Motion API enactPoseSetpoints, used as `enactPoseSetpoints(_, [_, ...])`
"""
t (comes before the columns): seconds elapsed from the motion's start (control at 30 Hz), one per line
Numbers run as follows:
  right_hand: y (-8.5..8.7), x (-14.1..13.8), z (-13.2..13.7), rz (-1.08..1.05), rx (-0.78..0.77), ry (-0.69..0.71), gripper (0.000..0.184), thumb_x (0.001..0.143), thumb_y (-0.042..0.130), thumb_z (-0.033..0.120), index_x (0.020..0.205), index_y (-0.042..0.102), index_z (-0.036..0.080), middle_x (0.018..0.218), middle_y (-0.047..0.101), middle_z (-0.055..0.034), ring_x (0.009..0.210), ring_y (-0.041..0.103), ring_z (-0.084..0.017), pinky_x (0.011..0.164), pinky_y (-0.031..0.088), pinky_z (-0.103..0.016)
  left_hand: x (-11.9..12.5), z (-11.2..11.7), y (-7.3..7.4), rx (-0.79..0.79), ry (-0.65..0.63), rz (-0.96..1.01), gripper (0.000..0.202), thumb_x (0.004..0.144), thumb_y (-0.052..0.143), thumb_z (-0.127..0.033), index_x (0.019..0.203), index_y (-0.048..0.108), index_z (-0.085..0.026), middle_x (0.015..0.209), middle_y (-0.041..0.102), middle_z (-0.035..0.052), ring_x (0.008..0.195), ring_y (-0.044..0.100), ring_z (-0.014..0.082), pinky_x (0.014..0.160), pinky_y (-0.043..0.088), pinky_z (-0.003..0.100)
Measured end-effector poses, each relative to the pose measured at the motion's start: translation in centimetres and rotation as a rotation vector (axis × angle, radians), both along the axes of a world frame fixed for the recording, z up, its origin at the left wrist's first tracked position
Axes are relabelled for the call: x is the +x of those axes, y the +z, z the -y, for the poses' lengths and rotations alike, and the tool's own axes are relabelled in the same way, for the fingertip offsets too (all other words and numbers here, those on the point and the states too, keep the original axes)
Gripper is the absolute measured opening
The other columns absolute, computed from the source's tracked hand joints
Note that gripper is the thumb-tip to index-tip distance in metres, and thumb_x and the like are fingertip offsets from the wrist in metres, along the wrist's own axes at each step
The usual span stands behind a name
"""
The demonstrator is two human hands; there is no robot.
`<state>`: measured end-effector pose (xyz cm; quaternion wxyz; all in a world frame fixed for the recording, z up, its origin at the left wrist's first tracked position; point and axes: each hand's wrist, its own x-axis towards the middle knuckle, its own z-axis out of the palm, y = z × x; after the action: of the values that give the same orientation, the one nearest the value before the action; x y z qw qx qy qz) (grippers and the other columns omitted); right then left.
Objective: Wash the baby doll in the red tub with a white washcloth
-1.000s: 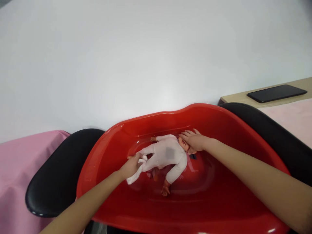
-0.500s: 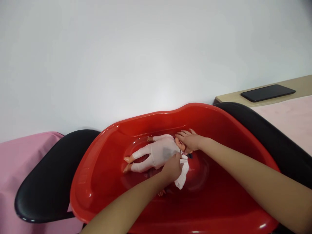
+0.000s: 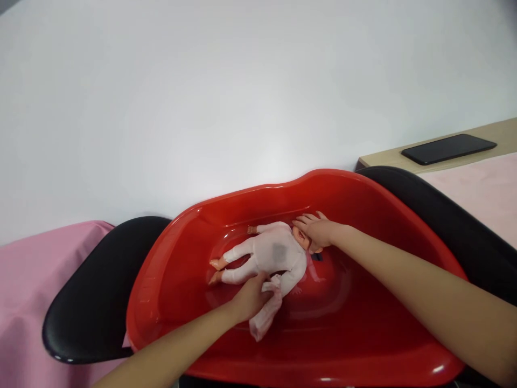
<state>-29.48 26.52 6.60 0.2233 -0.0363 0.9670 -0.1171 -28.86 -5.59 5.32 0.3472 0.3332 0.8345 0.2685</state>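
A baby doll (image 3: 274, 252) with a pale cloth body lies in the red tub (image 3: 194, 328), feet to the left and head to the right. My right hand (image 3: 319, 230) rests over the doll's head with its fingers stretched out. Beside the doll's near arm, my left hand (image 3: 252, 297) is closed on a wet white cloth (image 3: 266, 315). The cloth hangs down toward the near side of the tub. Shallow water appears to lie around the doll. A dark square patch marks the doll's front.
Black chair parts (image 3: 95, 291) flank the tub on the left, and a black edge (image 3: 428, 215) runs along its right. Pink fabric covers surfaces on both sides. A black phone (image 3: 449, 149) lies on a wooden ledge at right. A white wall rises behind.
My left hand has moved the cloth from near the doll's neck leftward and toward me, past its near arm. My right hand stays on the head. The view has shifted slightly.
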Motion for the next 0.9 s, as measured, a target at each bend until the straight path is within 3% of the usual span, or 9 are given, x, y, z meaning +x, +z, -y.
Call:
enactPoseSetpoints(0.13, [0.0,0.0,0.0,0.008,0.014,0.000,0.123,0.053,0.079,0.026,0.165,0.027,0.021,0.167,0.027,-0.0159,0.155,0.019,-0.042,0.125,0.004,-0.065,0.2,-5.0,-0.3,0.006,0.128,0.036,0.035,0.088,0.057,-0.036,0.122,0.055,-0.027,0.111,0.075,0.0050,0.104,0.068,0.0265,0.090,0.055,0.036])
enactPoseSetpoints(0.27, [-0.1,0.0,-0.1,0.020,0.026,0.002,0.124,0.054,0.077,0.024,0.166,0.024,0.020,0.169,0.024,-0.0157,0.156,0.017,-0.041,0.125,0.006,-0.066,0.0,-10.3,-1.4,0.118,0.146,0.001,0.034,0.091,0.056,-0.039,0.123,0.053,-0.027,0.125,0.071,0.0077,0.116,0.064,0.0276,0.101,0.051,0.036])
enactPoseSetpoints(0.4, [-0.2,-0.1,-0.1,0.019,0.040,0.020,0.123,0.053,0.074,0.017,0.165,0.025,0.019,0.169,0.025,-0.0151,0.155,0.019,-0.040,0.125,0.009,-0.067,-0.7,-12.7,-3.1,0.128,0.114,-0.017,0.032,0.093,0.051,-0.036,0.125,0.051,-0.027,0.132,0.068,0.0081,0.122,0.062,0.0267,0.105,0.049,0.038])
enactPoseSetpoints(0.6, [-0.4,-0.1,-0.1,0.017,0.010,0.017,0.124,0.054,0.080,0.030,0.165,0.026,0.018,0.167,0.027,-0.0168,0.154,0.020,-0.041,0.125,0.009,-0.066,-1.3,-10.9,-4.5,0.099,0.110,-0.090,0.027,0.093,0.052,-0.033,0.119,0.052,-0.024,0.126,0.069,0.0112,0.118,0.063,0.0306,0.101,0.048,0.041])
enactPoseSetpoints(0.9, [0.2,0.1,0.3,0.042,0.043,0.010,0.119,0.057,0.079,0.028,0.164,0.028,0.020,0.168,0.027,-0.0148,0.155,0.019,-0.039,0.125,0.008,-0.065,-0.4,-5.7,-3.4,-0.065,0.020,-0.131,0.026,0.093,0.051,-0.030,0.119,0.056,-0.025,0.117,0.072,0.0067,0.112,0.065,0.0286,0.097,0.047,0.036])
